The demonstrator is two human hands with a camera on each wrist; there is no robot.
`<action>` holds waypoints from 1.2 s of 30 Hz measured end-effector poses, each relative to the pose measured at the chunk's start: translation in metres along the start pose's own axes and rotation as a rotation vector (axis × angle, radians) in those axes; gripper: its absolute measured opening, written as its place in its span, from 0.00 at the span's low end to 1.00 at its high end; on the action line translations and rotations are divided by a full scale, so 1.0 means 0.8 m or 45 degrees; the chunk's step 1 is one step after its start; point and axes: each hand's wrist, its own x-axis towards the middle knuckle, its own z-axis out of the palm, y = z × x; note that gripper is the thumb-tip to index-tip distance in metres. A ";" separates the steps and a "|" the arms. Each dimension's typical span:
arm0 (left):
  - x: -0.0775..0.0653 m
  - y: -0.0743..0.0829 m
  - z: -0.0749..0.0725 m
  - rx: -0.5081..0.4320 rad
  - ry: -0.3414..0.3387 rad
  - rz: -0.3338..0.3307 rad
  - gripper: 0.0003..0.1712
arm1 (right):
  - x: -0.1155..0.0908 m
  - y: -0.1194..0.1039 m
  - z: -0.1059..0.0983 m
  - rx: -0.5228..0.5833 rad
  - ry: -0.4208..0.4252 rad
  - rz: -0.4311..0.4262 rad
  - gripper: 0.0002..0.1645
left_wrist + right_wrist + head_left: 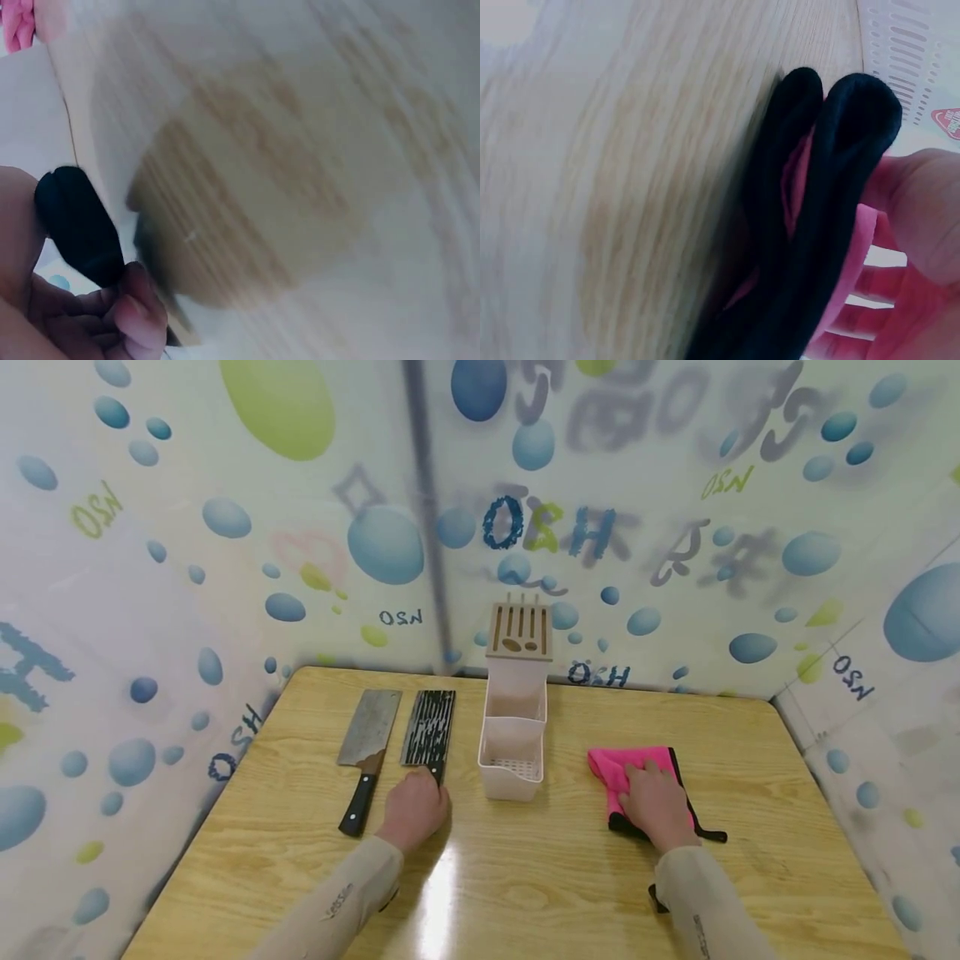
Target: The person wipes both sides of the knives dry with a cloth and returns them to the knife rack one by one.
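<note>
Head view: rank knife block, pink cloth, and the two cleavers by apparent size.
1. Knife block, clearly largest.
2. Pink cloth, partly under the right hand.
3. Steel cleaver and dark patterned cleaver: look alike; the left hand hides the dark one's handle, so unranked.

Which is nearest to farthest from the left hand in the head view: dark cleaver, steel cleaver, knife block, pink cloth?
From the left hand:
1. Dark cleaver: its handle is in the hand, blade pointing away.
2. Steel cleaver: just to the hand's left, not touched.
3. Knife block: to the hand's right, mid-table.
4. Pink cloth: farthest right, under the right hand.
</note>
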 end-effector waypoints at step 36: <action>0.015 0.011 -0.082 -0.468 0.196 -0.040 0.18 | 0.009 0.000 -0.028 0.583 0.130 0.230 0.33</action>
